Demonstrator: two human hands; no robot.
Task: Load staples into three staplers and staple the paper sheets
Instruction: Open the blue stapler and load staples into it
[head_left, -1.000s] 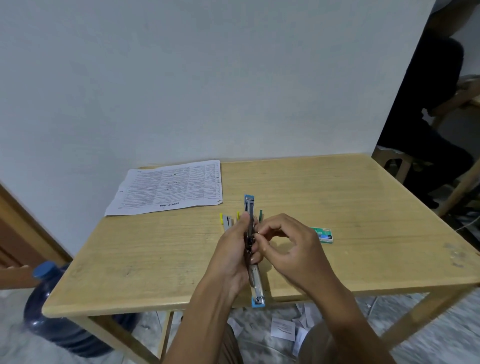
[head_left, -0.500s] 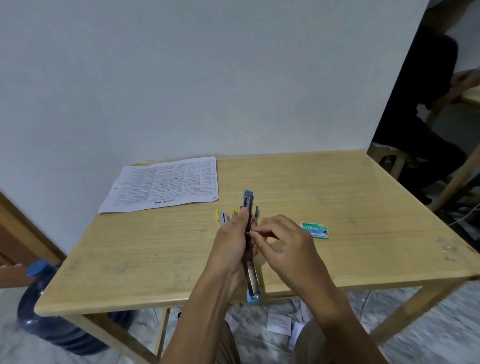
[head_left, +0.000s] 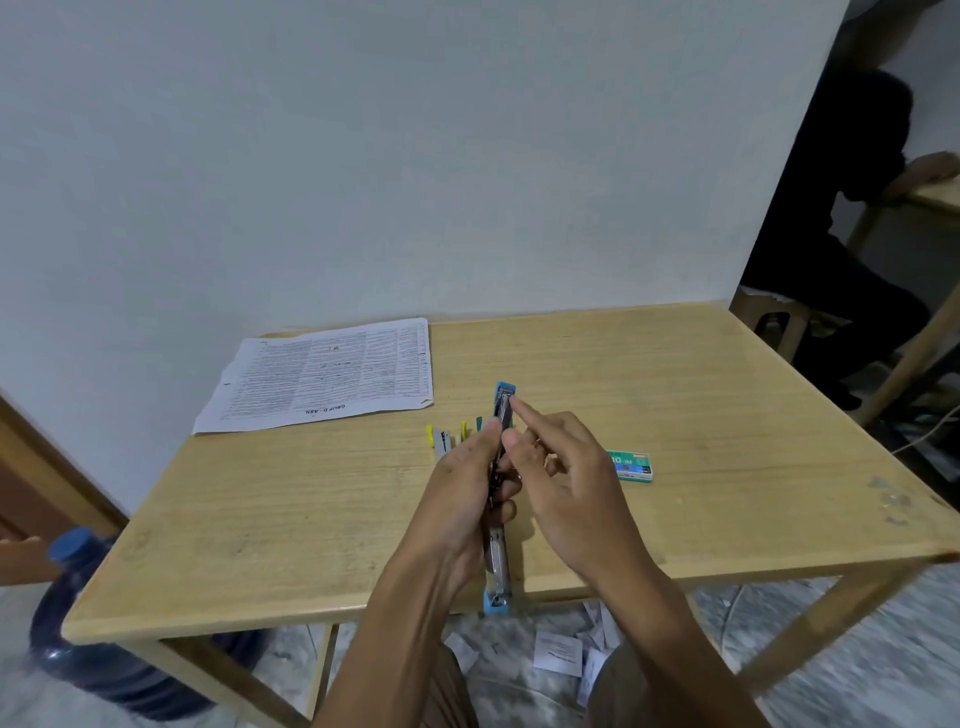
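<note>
My left hand (head_left: 467, 483) grips a blue stapler (head_left: 500, 566) that is swung fully open into one long strip above the wooden table (head_left: 675, 395). My right hand (head_left: 563, 483) is beside it, its index finger stretched out and touching the far end of the metal staple channel near the blue tip; the other fingers are loosely curled. Two more staplers, one with yellow ends (head_left: 439, 439) and one partly hidden behind my left hand, lie on the table just beyond. A green staple box (head_left: 631, 466) lies to the right. Printed paper sheets (head_left: 327, 376) lie at the back left.
The table stands against a white wall. A blue water jug (head_left: 104, 649) stands on the floor at the left. Scraps of paper (head_left: 558, 652) litter the floor under the table. A seated person in dark clothes (head_left: 852, 218) is at the far right.
My right hand has stopped pinching at the stapler's middle; its index finger now stretches forward along the channel toward the far end. The left hand keeps its hold.
</note>
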